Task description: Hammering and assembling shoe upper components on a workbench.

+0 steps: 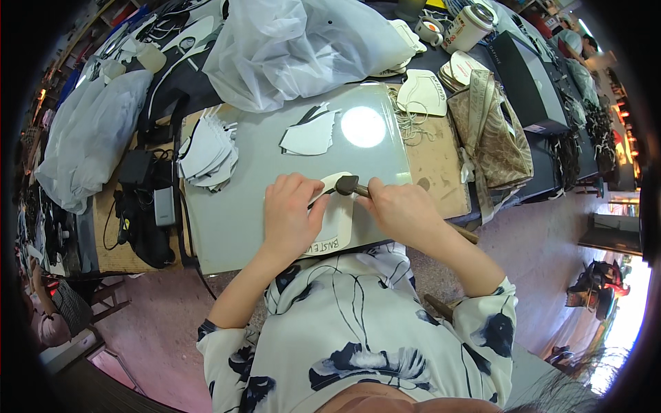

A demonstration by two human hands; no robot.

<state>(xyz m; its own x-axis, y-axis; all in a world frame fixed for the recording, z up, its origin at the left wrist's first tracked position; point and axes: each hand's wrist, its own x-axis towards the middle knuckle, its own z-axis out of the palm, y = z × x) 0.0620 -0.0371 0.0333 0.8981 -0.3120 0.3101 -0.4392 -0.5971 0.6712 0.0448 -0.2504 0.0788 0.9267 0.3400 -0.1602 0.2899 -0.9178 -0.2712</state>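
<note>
My right hand [401,210] is closed around the handle of a hammer. The dark hammer head [346,184] rests over the upper part of a white flat template [337,224] with dark hand lettering along its near edge. At the template's left side my left hand [296,206] presses down, thumb and fingers pinching a thin dark strip [321,198] beside the hammer head. Part of the template is hidden under that hand. Farther off on the grey board [241,237] lies a small stack of white cut pieces [310,134] with dark strips.
To the left are a fanned pile of white pieces [208,155] and a dark power adapter [136,167]. Translucent plastic bags [303,48] bulge at the back. On the right sit a loose cord [413,124], a brown patterned bag [492,138] and a black box [527,82].
</note>
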